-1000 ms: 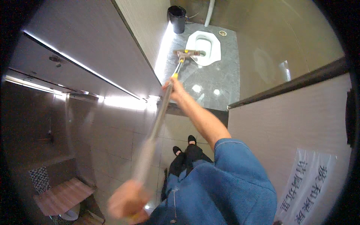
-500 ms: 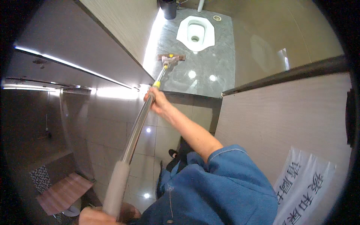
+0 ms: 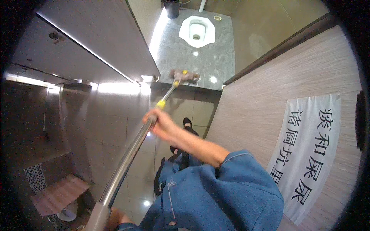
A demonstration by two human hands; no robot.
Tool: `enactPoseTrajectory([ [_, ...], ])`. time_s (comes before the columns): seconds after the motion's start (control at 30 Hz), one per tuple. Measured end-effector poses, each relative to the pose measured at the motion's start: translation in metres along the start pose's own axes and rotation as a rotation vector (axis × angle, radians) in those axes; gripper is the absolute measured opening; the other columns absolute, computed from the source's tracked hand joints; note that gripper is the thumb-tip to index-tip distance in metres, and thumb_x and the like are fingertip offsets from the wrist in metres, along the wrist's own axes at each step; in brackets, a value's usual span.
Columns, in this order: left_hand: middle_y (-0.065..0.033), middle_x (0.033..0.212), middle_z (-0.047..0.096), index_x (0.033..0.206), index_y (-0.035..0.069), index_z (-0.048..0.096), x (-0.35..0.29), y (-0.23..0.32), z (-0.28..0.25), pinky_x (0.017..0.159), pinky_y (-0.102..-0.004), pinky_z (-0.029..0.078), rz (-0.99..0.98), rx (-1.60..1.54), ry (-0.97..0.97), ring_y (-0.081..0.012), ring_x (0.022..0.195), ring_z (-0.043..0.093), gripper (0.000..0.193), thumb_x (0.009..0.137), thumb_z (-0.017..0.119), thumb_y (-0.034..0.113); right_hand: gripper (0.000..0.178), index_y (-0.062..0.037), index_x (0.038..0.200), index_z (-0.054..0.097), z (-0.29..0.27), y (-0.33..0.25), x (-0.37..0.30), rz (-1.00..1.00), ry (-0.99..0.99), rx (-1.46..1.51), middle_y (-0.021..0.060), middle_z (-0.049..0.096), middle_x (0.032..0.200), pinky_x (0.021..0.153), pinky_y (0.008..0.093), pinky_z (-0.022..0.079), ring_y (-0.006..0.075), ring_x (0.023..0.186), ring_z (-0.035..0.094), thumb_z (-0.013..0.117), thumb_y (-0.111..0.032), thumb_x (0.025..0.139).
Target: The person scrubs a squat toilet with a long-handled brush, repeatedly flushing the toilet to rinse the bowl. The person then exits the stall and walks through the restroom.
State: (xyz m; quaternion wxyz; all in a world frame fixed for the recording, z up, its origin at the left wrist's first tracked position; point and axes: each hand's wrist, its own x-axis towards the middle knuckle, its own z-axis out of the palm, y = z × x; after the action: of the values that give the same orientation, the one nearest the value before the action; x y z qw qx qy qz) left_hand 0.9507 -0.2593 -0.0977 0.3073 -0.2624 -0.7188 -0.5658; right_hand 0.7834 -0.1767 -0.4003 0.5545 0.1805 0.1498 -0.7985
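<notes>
A mop handle (image 3: 125,165), silver with yellow fittings and a pale grip at its lower end, slants across the view. My right hand (image 3: 162,125) is wrapped around the pole below a yellow collar. At the bottom edge, my left hand (image 3: 115,218) is closed at the pale grip, its fingers mostly hidden behind the handle and cut off by the frame. The mop head (image 3: 183,75), brownish with yellow parts, rests flat on the grey stall floor (image 3: 169,50), close to the raised front edge.
A white squat toilet (image 3: 197,31) lies in the stall floor, with a dark bin (image 3: 172,9) at its left and a round drain (image 3: 217,18) at its right. Partition panels (image 3: 100,34) flank the stall. A white sign (image 3: 308,154) hangs on the right-hand door.
The mop head has been drawn back toward me, from mid-floor to the stall's front edge. Both hands have come back with the handle, and my feet show more now.
</notes>
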Motion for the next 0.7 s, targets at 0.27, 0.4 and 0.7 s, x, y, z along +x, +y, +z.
enactPoseTrajectory([
  [0.27,-0.009,0.057,0.054,0.056,0.004,0.05,-0.04,-0.135,0.074,0.052,-0.0346,0.045,-0.219,-0.024,0.265,-0.0251,0.051,0.055,0.007,0.056,0.056,0.002,0.016,-0.0097,0.071,0.044,-0.113,-0.233,0.096,-0.407,0.301,-0.061,0.0033,0.048,0.058,0.053,0.0324,0.044,0.0158,0.053,0.049,0.059,-0.015,0.072],
  [0.4,-0.0073,0.055,0.05,0.055,0.005,0.047,-0.022,-0.176,0.07,0.059,-0.0376,0.045,-0.175,-0.207,0.075,-0.0236,0.054,0.054,0.014,0.055,0.061,0.003,0.016,-0.0081,0.074,0.047,-0.126,-0.243,0.093,-0.414,0.389,-0.146,0.0051,0.051,0.06,0.055,0.0331,0.046,0.0169,0.055,0.051,0.058,-0.018,0.074],
  [0.7,-0.0036,0.051,0.055,0.059,0.006,0.052,-0.042,-0.085,-0.051,0.05,-0.0287,0.048,-0.02,-0.443,-0.113,-0.017,0.047,0.056,0.021,0.073,0.064,0.014,0.03,-0.0097,0.093,0.041,-0.11,-0.082,0.059,-0.248,0.4,-0.189,0.0079,0.055,0.075,0.059,0.0394,0.049,0.0221,0.07,0.057,0.058,-0.028,0.076],
])
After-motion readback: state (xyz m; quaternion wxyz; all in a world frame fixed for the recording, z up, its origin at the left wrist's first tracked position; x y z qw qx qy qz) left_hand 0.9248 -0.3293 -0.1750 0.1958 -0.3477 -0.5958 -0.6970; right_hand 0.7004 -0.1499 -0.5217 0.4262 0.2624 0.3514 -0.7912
